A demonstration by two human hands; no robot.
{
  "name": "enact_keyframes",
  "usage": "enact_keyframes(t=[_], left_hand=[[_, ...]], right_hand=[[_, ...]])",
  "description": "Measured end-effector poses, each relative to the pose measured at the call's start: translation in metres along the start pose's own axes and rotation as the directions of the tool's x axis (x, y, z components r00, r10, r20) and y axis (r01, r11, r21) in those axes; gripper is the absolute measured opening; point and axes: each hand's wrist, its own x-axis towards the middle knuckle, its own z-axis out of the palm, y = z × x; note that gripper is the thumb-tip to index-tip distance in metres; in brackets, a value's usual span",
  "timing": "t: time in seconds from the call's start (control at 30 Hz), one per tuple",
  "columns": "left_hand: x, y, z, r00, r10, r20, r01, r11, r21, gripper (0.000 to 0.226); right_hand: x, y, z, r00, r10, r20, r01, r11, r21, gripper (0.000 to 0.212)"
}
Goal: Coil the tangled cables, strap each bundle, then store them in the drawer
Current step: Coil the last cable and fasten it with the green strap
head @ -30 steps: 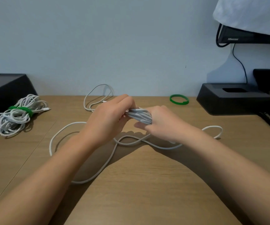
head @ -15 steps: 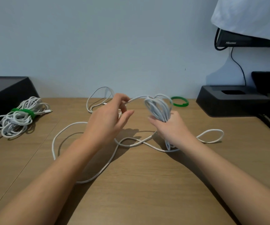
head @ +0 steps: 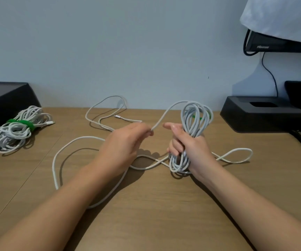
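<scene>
My right hand [head: 189, 144] grips an upright coil of white cable [head: 194, 116], several loops standing above and hanging below the fist. One strand arcs from the coil's top down to my left hand [head: 126, 142], which pinches it at the fingertips. The rest of this white cable [head: 70, 147] lies loose in wide loops across the wooden desk [head: 146, 205], with its plug end [head: 118, 116] near the wall. A green strap [head: 198, 117] shows partly behind the coil. A finished white bundle [head: 14, 131] bound by a green strap lies at the left.
A black box [head: 3, 98] stands at the back left against the wall. A black stand base [head: 260, 115] sits at the back right under a monitor [head: 276, 42] draped with a white cloth, with a dark cable running down the wall.
The coil turned from lying flat between both hands to standing upright in my right hand. My left hand let go of the coil, moved left and now pinches the strand leading off it.
</scene>
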Motion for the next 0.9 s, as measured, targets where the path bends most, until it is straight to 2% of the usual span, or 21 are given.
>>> enact_keyframes(t=[0.1, 0.17, 0.3, 0.43, 0.53, 0.7, 0.83, 0.9], left_hand=[[-0.001, 0.005, 0.007, 0.986, 0.124, 0.108, -0.138, 0.981, 0.136, 0.010], [-0.002, 0.008, 0.011, 0.973, 0.163, 0.162, -0.187, 0.971, 0.149, 0.005], [-0.002, 0.011, 0.010, 0.970, 0.051, 0.237, -0.065, 0.997, 0.052, 0.037], [-0.005, 0.003, 0.010, 0.959, 0.002, 0.284, -0.014, 0.999, 0.043, 0.042], [-0.006, -0.004, 0.010, 0.942, -0.033, 0.333, 0.014, 0.998, 0.062, 0.045], [-0.005, -0.009, 0.007, 0.932, -0.061, 0.358, 0.024, 0.994, 0.109, 0.041], [-0.002, -0.013, -0.002, 0.950, -0.102, 0.295, 0.019, 0.963, 0.270, 0.054], [-0.001, -0.017, -0.007, 0.966, -0.127, 0.224, 0.049, 0.945, 0.323, 0.051]], right_hand=[[0.000, 0.002, -0.002, 0.991, 0.077, 0.112, -0.081, 0.996, 0.026, 0.024], [0.000, 0.002, -0.001, 0.990, 0.088, 0.111, -0.089, 0.996, -0.003, 0.016], [0.000, -0.002, -0.002, 0.996, 0.091, -0.022, -0.089, 0.993, 0.084, 0.023], [0.002, -0.007, -0.005, 0.988, 0.057, -0.145, -0.012, 0.956, 0.294, 0.032], [0.004, -0.013, -0.008, 0.985, 0.063, -0.159, 0.015, 0.896, 0.444, 0.036], [0.005, -0.016, -0.018, 0.995, 0.080, -0.060, -0.030, 0.808, 0.588, 0.039], [0.004, -0.016, -0.021, 0.987, 0.142, 0.071, -0.158, 0.842, 0.516, 0.039], [0.004, -0.019, -0.025, 0.958, 0.223, 0.177, -0.279, 0.861, 0.424, 0.038]])
